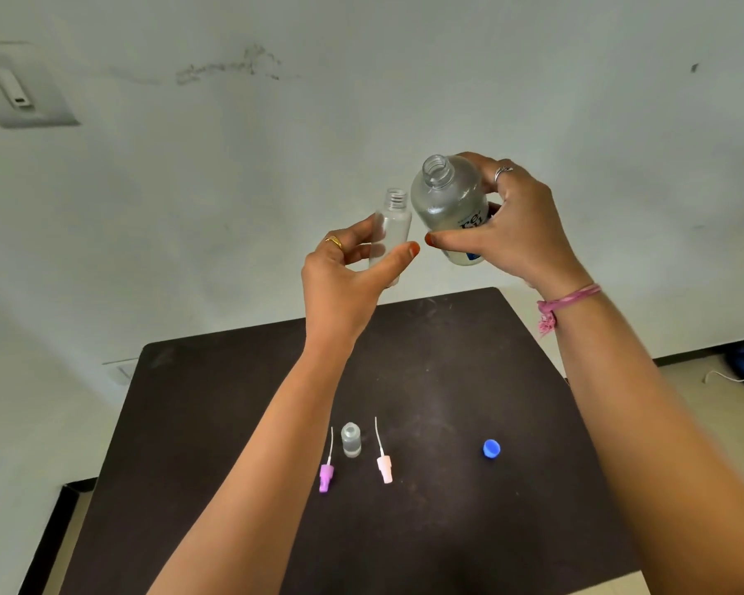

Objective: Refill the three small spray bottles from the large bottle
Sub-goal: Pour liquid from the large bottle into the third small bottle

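Pour step is in hand, stream not started as far as I can see. Left hand (pixel 344 272) pinches a small spray bottle (pixel 389 234) between thumb and curled fingers, neck open, roughly upright, held up in front of the wall above the far edge of the dark table (pixel 233 401). Right hand (pixel 516 225) wraps around the large bottle (pixel 449 204), cap off, mouth pointing up and slightly toward the camera, body just beside the small bottle and maybe touching it; can't tell for sure. No liquid is visible between the two necks. On the table: a second small bottle (pixel 351 440) standing open, purple sprayer head (pixel 326 476) on its left, pale pink sprayer head (pixel 384 468) on its right, blue cap (pixel 491 448) well apart to the right. Third small bottle isn't in view. Next move, my read: tip the large bottle's mouth down over the small neck, line up lip to lip, go slow. The narrow opening leaves little margin, so spill risk is high if the tilt is fast. Fill level in the held bottle is hard to read through the frosted plastic.
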`<state>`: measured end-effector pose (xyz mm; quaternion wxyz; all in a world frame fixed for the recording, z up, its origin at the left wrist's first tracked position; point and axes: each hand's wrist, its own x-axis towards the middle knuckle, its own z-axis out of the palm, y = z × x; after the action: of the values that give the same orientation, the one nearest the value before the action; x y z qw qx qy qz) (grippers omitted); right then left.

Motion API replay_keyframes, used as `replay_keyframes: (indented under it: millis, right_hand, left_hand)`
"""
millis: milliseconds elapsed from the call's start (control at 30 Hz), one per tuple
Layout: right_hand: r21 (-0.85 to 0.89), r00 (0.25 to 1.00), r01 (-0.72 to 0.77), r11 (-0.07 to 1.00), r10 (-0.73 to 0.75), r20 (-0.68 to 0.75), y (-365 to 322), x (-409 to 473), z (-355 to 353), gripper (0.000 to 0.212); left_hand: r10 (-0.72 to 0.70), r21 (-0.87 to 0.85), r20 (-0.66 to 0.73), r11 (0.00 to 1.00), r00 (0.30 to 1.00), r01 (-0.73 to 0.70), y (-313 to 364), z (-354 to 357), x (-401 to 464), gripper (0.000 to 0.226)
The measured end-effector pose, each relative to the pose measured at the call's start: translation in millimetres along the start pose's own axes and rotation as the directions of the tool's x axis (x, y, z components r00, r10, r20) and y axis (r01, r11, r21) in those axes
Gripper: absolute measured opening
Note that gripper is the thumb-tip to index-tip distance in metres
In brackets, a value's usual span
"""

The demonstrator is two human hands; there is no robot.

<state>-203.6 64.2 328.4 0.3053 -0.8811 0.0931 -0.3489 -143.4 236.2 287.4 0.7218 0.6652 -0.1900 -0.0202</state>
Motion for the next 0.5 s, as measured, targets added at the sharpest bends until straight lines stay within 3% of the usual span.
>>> replay_keyframes:
  millis: [200, 500]
  right_hand:
    - [-0.116, 0.992, 0.126, 0.985, -0.127, 0.003, -13.7, 14.5, -17.6, 0.072]
    - [-0.273, 0.978, 0.203, 0.940, -0.208, 0.014, -22.0, 30.3, -33.1, 0.074]
  left_hand:
    - [0.026, -0.046, 0.003, 0.999, 1.000, -0.026, 16.1, 8.9, -0.7, 0.043]
    - [0.062, -0.073, -0.015, 0.995, 0.998, -0.063, 34.5, 15.8, 2.7, 0.042]
